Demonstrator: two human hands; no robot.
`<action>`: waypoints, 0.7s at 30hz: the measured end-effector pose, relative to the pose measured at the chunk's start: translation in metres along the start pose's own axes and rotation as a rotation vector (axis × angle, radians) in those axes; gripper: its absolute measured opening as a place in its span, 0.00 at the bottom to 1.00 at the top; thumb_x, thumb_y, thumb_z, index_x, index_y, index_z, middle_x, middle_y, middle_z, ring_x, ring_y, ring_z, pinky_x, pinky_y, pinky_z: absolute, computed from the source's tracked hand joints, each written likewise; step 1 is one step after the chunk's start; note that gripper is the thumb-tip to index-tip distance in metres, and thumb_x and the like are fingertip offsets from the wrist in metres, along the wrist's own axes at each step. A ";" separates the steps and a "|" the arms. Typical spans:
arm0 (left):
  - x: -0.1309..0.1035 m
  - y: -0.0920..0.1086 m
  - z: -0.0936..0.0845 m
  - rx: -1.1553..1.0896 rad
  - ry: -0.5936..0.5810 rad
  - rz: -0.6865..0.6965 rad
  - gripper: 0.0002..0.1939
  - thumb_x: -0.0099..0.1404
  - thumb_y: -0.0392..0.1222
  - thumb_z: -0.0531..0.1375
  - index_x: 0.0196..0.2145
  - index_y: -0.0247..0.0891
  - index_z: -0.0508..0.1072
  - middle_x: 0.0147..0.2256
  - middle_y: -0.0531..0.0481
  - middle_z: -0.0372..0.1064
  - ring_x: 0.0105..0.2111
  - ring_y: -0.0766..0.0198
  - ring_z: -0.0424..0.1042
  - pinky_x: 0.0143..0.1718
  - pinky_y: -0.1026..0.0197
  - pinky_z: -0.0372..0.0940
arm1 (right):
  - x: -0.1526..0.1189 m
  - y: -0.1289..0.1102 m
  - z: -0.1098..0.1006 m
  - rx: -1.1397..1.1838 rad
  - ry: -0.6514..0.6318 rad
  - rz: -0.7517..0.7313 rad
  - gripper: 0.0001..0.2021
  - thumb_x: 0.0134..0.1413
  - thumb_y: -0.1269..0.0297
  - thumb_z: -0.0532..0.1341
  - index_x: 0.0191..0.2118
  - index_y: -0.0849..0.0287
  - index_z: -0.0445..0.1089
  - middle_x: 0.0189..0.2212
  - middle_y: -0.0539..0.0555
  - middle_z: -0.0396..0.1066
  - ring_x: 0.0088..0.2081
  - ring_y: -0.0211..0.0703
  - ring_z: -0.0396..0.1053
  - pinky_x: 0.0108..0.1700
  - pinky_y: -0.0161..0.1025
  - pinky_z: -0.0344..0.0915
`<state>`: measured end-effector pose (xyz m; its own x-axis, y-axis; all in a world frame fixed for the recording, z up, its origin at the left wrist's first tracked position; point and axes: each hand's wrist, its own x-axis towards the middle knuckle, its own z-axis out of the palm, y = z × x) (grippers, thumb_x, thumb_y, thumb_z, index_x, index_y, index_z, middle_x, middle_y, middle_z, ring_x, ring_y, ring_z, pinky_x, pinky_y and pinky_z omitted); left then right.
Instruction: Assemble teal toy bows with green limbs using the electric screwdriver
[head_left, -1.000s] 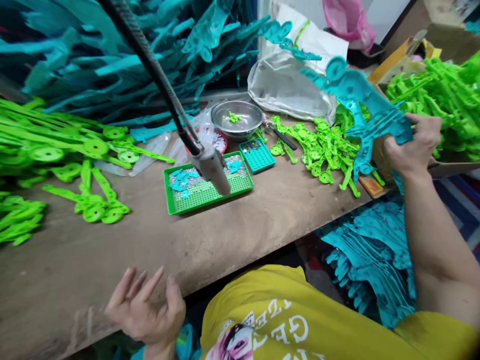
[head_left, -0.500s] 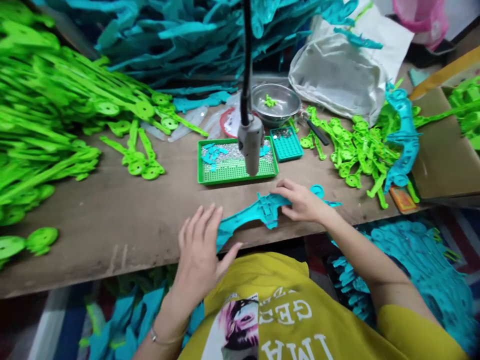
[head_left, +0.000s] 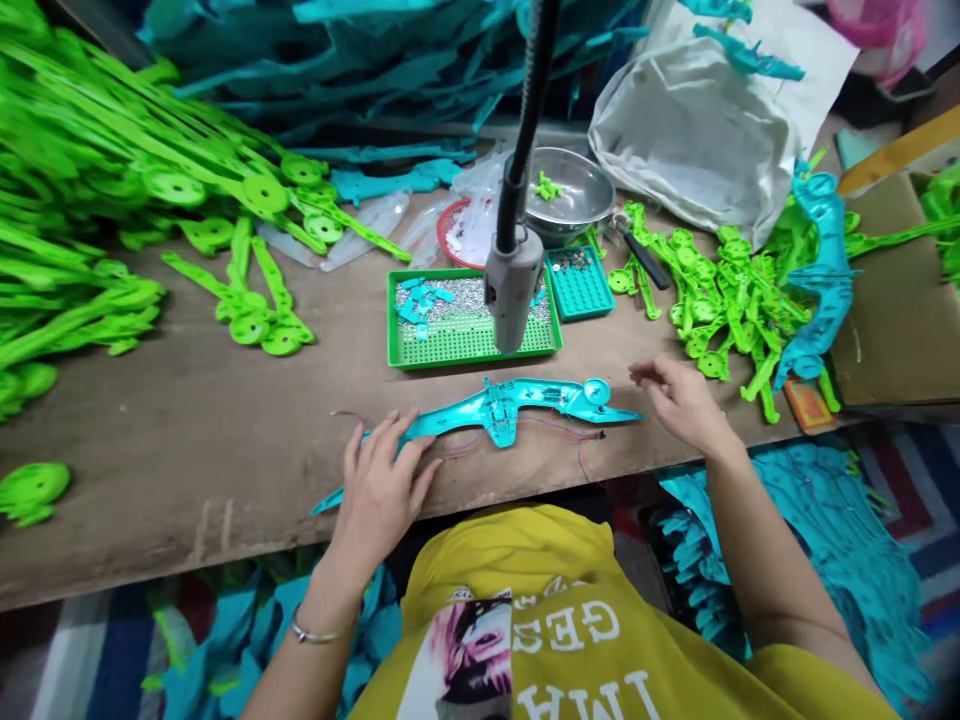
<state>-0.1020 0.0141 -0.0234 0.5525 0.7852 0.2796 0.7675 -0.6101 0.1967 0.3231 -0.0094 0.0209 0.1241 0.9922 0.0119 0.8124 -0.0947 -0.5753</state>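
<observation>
A long blue plastic part [head_left: 501,412] lies across the table near its front edge, with thin red and blue wires beside it. My left hand [head_left: 386,480] rests over the part's left end, fingers spread and partly covering it. Just beyond the part's right tip, my right hand [head_left: 679,400] hovers apart from it, its fingers loosely bent with nothing visible in them. Behind the part sits a green tray [head_left: 474,352] with small metal pieces and small blue pieces. The grey head of a hanging tool [head_left: 514,290] is above that tray.
Green parts are heaped at the left [head_left: 82,200] and right [head_left: 724,290]. A teal tray [head_left: 581,295], a metal bowl [head_left: 574,195] and a white bag [head_left: 690,140] stand behind. A cardboard box [head_left: 896,300] is at the right, more blue parts [head_left: 832,540] below the table.
My right hand has let go of the blue part and moved right. The part now lies flatter, its wires in view. My left hand is still at its left end, slightly lower.
</observation>
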 end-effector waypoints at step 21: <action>-0.030 0.012 -0.040 -0.054 0.117 0.227 0.13 0.71 0.29 0.56 0.48 0.39 0.76 0.39 0.47 0.77 0.36 0.62 0.76 0.41 0.60 0.67 | 0.188 0.015 0.037 -0.121 0.252 -0.247 0.18 0.54 0.76 0.51 0.45 0.61 0.74 0.44 0.63 0.78 0.46 0.53 0.74 0.52 0.50 0.70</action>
<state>-0.1221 -0.0214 0.0081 0.6646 0.6120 0.4286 0.6082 -0.7763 0.1655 0.3380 0.1790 -0.0159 0.0401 0.9366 0.3480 0.8948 0.1213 -0.4297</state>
